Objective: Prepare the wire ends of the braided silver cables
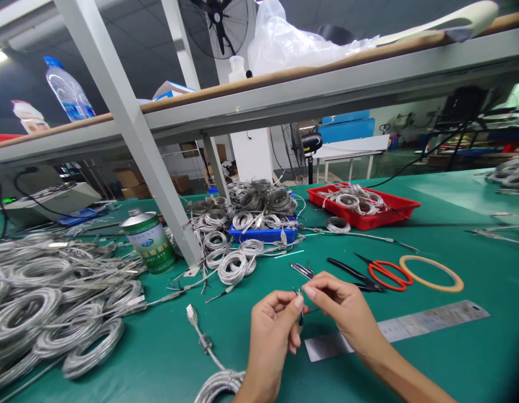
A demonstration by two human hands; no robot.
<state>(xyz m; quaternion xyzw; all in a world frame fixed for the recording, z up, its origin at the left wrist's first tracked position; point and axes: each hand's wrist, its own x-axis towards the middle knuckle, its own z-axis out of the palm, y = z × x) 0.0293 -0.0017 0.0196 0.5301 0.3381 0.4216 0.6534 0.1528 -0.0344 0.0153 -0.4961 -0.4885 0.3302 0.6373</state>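
My left hand (274, 330) is closed around the end of a USB cable, thumb and fingers pinching its thin stripped wires (301, 319). Close beside it, my right hand (343, 302) pinches at the tip of one wire between thumb and forefinger; the fingers partly hide the tip. A clear-jacketed cable coil (221, 383) lies under my left wrist, its USB plug (191, 314) pointing away from me on the green mat. Beneath my right hand lies a steel ruler (404, 329).
Beyond my hands are tweezers (301, 271), black-handled pliers (352, 271), orange scissors (389, 274) and a tape roll (457, 284). Cable coils fill a blue tray (263, 235), a red tray (360, 223) and the left side. A green can (149, 243) stands by the shelf post (133, 129).
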